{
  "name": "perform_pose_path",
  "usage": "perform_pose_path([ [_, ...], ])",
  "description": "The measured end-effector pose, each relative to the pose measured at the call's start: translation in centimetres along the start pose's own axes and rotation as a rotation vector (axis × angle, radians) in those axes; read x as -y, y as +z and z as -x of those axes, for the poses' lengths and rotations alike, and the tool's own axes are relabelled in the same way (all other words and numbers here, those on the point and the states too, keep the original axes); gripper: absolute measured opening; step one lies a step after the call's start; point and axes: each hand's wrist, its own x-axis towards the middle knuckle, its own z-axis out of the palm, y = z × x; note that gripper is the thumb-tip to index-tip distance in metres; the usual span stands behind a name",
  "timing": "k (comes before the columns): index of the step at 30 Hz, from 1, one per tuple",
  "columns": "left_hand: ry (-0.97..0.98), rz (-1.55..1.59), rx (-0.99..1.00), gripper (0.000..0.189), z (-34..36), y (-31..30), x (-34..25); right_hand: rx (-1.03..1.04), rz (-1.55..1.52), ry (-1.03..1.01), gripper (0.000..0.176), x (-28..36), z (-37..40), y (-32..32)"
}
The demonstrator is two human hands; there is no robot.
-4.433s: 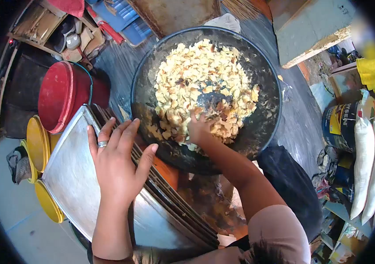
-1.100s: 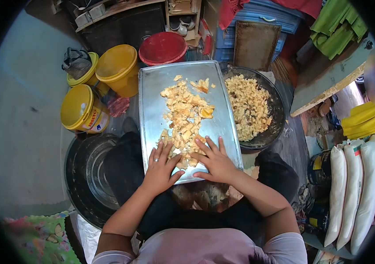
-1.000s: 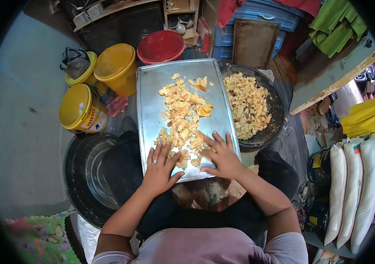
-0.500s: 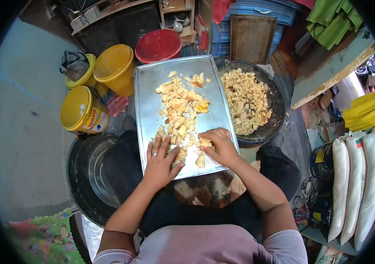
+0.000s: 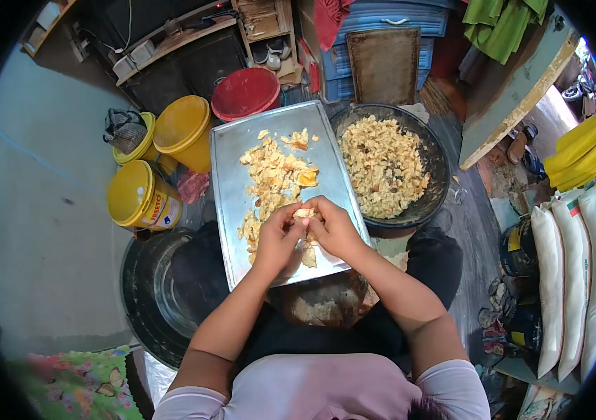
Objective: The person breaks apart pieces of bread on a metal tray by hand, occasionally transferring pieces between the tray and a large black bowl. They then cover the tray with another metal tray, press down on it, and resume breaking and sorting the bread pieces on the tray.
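Observation:
Over the lower part of a metal tray [image 5: 230,150], my left hand [image 5: 278,240] and my right hand [image 5: 340,228] meet with fingertips together. Between them they pinch a small pale piece of bread [image 5: 303,213]. Torn yellowish bread pieces [image 5: 270,175], some with brown crust, lie spread along the middle of the tray. A brighter yellow bit [image 5: 307,179] lies at the right of this pile. To the right of the tray, a black basin [image 5: 440,183] holds a heap of similar torn pieces [image 5: 382,164].
Yellow buckets [image 5: 130,189] and a red-lidded bucket [image 5: 245,93] stand left of and behind the tray. An empty-looking black tub [image 5: 137,280] sits at lower left. Long white sacks [image 5: 567,280] lean at the right, below a yellow cloth [image 5: 585,150]. A door [image 5: 515,98] stands ajar.
My hands were apart, the left spread flat over the pieces and the right gripping bread at the tray's right. Now they have come together, raised, holding one piece between them.

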Motion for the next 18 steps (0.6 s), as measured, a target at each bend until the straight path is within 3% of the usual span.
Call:
perform_pose_path([
  [4, -0.127, 0.048, 0.021, 0.032, -0.4, -0.3, -0.7, -0.03, 0.165, -0.054, 0.023, -1.3, -0.6, 0.7],
  [9, -0.086, -0.147, -0.021, 0.026, 0.2, -0.7, -0.5, 0.064, 0.28, -0.026, 0.018, -1.9, -1.2, 1.3],
  [11, 0.285, -0.718, -0.049, 0.023, 0.6, -1.1, 0.2, 0.026, 0.568, -0.219, 0.016, -2.6, -0.9, 1.6],
  [14, 0.201, -0.669, -0.002, 0.021, 1.3, -1.5, 0.1, 0.053, 0.635, -0.217, 0.018, -3.8, -1.3, 1.0],
  [16, 0.213, -0.617, -0.033, 0.02, 1.3, -1.4, 0.1, 0.055, 0.622, -0.334, 0.023, -2.2, -1.1, 0.1],
  [18, 0.218, -0.564, -0.072, 0.019, 1.4, -1.2, 0.0, 0.092, 0.383, -0.37, 0.026, -0.7, -0.9, -0.1],
])
